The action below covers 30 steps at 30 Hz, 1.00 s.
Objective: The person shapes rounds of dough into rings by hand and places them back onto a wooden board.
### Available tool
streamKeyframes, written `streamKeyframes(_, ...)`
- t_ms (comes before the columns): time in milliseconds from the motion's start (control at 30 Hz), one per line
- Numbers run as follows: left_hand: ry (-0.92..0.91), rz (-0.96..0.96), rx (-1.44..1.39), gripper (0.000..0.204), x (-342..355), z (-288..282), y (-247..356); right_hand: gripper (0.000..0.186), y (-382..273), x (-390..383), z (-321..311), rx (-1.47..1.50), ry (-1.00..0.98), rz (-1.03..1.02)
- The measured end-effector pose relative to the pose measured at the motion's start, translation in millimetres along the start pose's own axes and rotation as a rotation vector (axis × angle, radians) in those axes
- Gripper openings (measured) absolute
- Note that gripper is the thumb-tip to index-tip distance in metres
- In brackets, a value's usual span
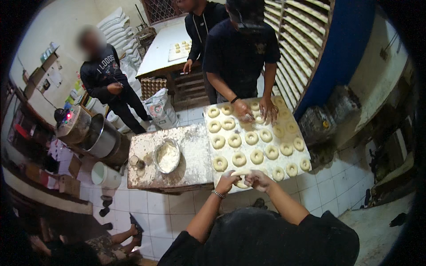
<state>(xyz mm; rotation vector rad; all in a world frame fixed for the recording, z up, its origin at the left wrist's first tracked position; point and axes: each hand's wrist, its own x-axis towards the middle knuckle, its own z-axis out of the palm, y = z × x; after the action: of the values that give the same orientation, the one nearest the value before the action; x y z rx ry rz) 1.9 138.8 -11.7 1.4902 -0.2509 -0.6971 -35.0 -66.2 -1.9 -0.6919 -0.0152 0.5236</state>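
Between my two hands is a pale ring of dough (241,172), held at the near edge of a floured board (205,111). My left hand (226,181) is closed on its left side, with a metal bracelet on the wrist. On the opposite side of the ring, my right hand (259,181) grips it, fingers bent and floury. Rows of dough rings (256,156) lie on the board just beyond my hands. Across the board, a co-worker's hands (255,111) are over other dough pieces; what they touch is partly hidden.
A metal bowl of flour (168,156) stands on the worn wooden table (195,146) to the left, with a small jar (140,164) nearby. Further left are a mixer (100,135) and a white bucket (105,175). A rack of trays (297,44) rises at back right; other people stand behind.
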Motion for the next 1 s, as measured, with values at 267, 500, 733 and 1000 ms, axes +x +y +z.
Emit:
streamKeyframes(267, -0.33, 0.018, -0.404, 0.049, -14.9, -39.9, 9.9, 0.07, -9.6, 7.1, 64.2, -0.584, 0.56, 0.268)
streamKeyframes(500, -0.508, 0.08, -0.164, 0.04, -14.1, -32.1, 31.9, 0.039, 2.2, -8.6, 95.7, -0.301, 0.555, -0.167)
streamKeyframes(733, -0.167, -0.216, -0.296, 0.028, -11.8, -14.3, 10.6, 0.022, -12.4, -46.2, 41.5, -0.806, 0.786, 0.227)
streamKeyframes(1000, 0.307, -0.32, -0.082, 0.028, 4.0, 18.5, -18.8, 0.048, -3.4, -0.6, -0.5, -1.41, 0.813, 0.168)
